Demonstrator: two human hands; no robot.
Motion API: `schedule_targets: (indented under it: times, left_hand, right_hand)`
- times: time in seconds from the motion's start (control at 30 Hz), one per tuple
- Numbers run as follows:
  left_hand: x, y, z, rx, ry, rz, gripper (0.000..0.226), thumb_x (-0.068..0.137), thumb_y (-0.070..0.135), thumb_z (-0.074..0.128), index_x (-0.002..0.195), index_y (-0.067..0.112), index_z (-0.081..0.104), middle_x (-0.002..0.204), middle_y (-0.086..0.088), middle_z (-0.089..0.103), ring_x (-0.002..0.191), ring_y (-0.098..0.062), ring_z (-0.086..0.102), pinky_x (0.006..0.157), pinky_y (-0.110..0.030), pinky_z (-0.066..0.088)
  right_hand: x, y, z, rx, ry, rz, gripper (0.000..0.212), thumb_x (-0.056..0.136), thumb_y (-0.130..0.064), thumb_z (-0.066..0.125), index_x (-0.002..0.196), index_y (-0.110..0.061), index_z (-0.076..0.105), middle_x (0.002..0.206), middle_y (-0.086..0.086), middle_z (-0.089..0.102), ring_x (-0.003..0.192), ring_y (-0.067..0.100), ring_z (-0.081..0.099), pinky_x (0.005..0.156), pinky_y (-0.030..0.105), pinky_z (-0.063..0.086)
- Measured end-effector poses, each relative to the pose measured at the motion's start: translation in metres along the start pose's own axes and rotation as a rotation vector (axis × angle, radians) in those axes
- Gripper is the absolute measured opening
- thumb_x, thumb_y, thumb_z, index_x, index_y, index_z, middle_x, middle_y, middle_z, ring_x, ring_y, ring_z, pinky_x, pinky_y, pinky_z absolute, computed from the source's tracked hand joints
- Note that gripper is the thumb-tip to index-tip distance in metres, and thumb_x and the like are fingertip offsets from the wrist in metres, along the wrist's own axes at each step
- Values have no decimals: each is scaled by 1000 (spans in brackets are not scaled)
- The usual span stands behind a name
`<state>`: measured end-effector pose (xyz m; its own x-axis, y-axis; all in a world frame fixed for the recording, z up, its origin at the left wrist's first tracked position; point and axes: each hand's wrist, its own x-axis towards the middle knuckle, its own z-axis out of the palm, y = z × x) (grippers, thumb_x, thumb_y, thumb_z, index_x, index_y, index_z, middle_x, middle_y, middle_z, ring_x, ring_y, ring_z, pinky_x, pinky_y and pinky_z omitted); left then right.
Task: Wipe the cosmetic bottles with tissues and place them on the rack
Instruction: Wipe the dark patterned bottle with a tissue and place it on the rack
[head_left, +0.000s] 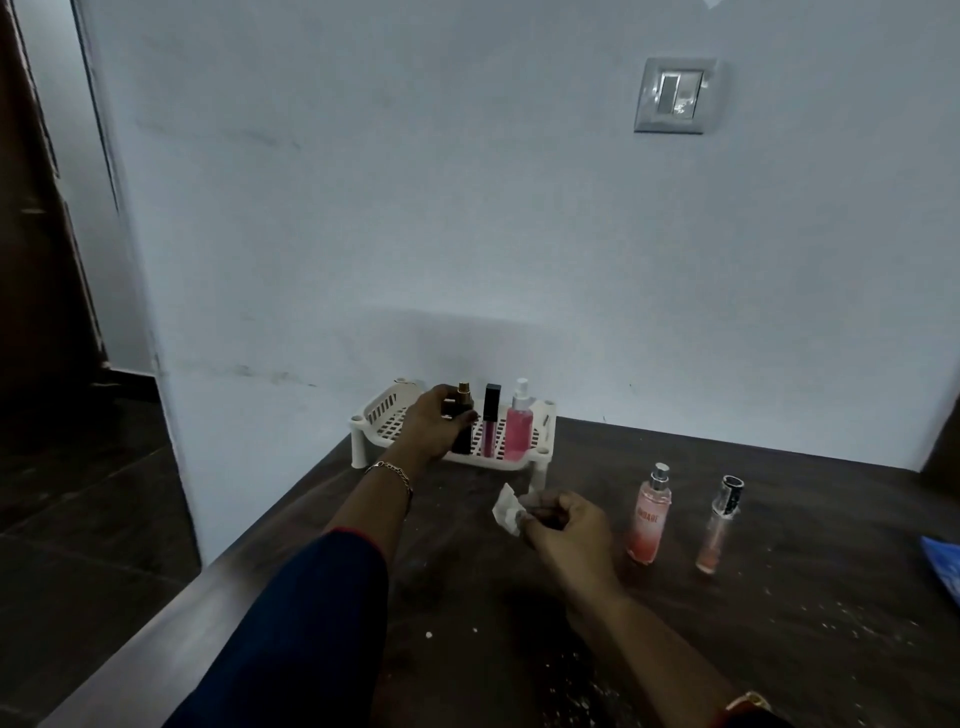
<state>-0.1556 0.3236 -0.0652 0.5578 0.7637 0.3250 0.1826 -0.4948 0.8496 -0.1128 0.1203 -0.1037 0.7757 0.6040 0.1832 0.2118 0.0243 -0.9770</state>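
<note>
Seen from the head, the left hand (434, 423) grips a dark gold-capped bottle (464, 413), upright on the white slotted plastic rack (382, 413) by the far wall. Nearer, the right hand (563, 525) pinches a crumpled white tissue (505, 506). To its right, a pink spray bottle (647, 522) and a slim clear bottle (719, 527) stand on the dark wooden table (805, 634).

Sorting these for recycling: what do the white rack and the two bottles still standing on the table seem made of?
White rack: moulded plastic, matte, judging by its slotted grid and peg legs. Pink spray bottle: clear glass or plastic, glossy, liquid showing through; silvery nozzle, possibly metal. Slim bottle: likewise transparent, glass or plastic, with a dark glossy cap.
</note>
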Motion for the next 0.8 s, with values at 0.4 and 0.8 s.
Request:
schedule_targets:
  times: [0.4,0.8]
  left_hand:
    - [8,-8,9,82,-59,-37,36,83,13,68,117,7,57,111,-15,68,106,-29,63,96,-44,48]
    - [-6,9,-20,-106,31,-91,42,82,4,67,122,7,52,118,-18,61,110,-28,59,97,-41,48]
  right_hand:
    - [10,0,-7,0,3,15,13,74,-5,76,84,-12,71,82,4,72,81,16,68,74,27,56]
    - [2,10,-16,9,54,48,14,75,-4,74,85,-12,69,83,3,73,81,16,69,77,33,57]
